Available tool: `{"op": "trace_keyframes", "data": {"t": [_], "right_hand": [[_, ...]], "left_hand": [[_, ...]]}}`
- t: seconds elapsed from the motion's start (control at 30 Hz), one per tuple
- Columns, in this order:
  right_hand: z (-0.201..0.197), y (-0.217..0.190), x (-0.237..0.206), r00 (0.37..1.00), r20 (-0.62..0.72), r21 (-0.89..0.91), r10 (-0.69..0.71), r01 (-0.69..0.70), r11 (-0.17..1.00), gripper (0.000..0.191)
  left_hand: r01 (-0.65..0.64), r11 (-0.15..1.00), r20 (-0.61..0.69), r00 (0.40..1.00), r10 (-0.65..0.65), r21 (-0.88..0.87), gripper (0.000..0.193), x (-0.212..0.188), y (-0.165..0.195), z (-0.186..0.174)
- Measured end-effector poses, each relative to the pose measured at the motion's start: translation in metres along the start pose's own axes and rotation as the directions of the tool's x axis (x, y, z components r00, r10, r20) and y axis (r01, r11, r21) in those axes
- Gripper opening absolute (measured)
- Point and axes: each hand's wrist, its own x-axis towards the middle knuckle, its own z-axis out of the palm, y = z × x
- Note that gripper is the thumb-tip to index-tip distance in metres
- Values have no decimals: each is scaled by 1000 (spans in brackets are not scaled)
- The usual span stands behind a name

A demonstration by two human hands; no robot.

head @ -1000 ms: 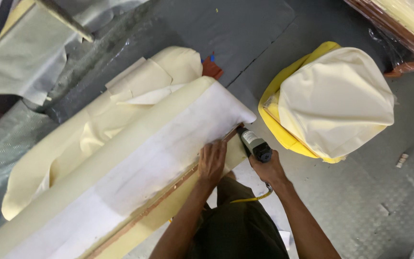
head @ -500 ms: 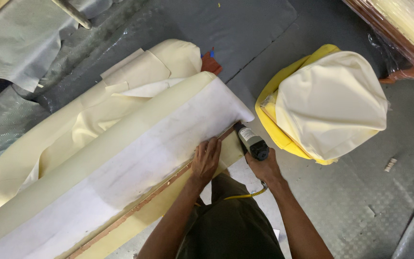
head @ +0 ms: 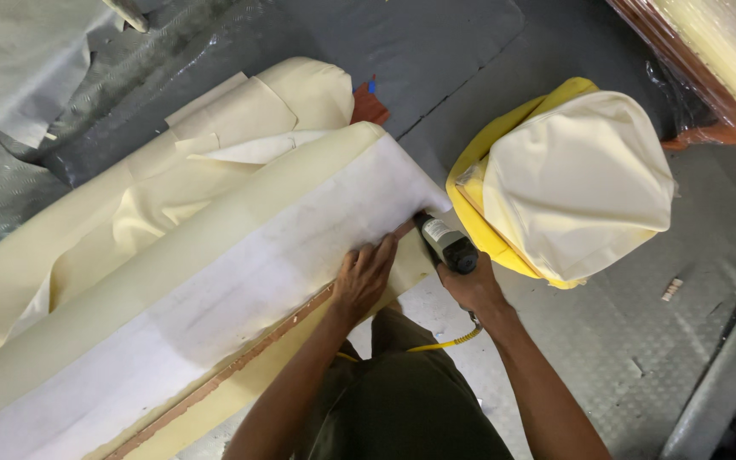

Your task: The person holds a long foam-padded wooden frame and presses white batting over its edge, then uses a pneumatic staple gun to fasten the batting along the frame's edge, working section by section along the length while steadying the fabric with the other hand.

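Observation:
A long cream upholstered piece [head: 240,247] lies diagonally on the floor, with a white fabric sheet [head: 266,273] stretched over its near side and a wooden frame edge [head: 249,358] showing below. My left hand [head: 366,277] lies flat on the white fabric near its right end, pressing it against the frame. My right hand [head: 470,285] grips a dark pneumatic staple gun [head: 443,243], its nose at the fabric's corner by the frame. A yellow coiled hose [head: 440,343] runs from the gun toward my lap.
A second cushion [head: 577,183] in cream cover with yellow foam stands just right of the gun. Grey checker-plate floor [head: 641,358] lies to the right. Plastic-wrapped material [head: 709,60] sits at top right, grey sheeting [head: 19,60] at top left. A metal rail [head: 726,375] borders the lower right.
My view has drifted slightly, so everything sits a little higher and to the left in the frame. Both hands stay at the fabric's right end with the gun against the frame.

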Motion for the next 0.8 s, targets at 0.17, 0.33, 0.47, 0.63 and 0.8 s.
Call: {"op": "trace_keyframes", "data": {"t": [0.17,0.33,0.47,0.63,0.8], "right_hand": [[-4,-6,-2,999,12,73,-35,34,997,33],[-2,-4,-4,997,0,180,-76,75,981,38],[5,9,-6,987,-56,153,-153,160,975,36],[7,19,-2,995,-30,158,-96,99,982,31],[6,15,-3,932,-122,128,-341,356,926,33]], "left_hand": [[-78,996,4,997,78,50,56,-2,-9,3],[-38,999,-30,999,38,17,54,-1,-9,2],[-34,999,-28,999,36,38,56,0,-9,-1],[-39,999,-13,999,40,25,56,1,-9,-1],[-40,999,-17,999,40,17,55,0,-9,-3]]}}
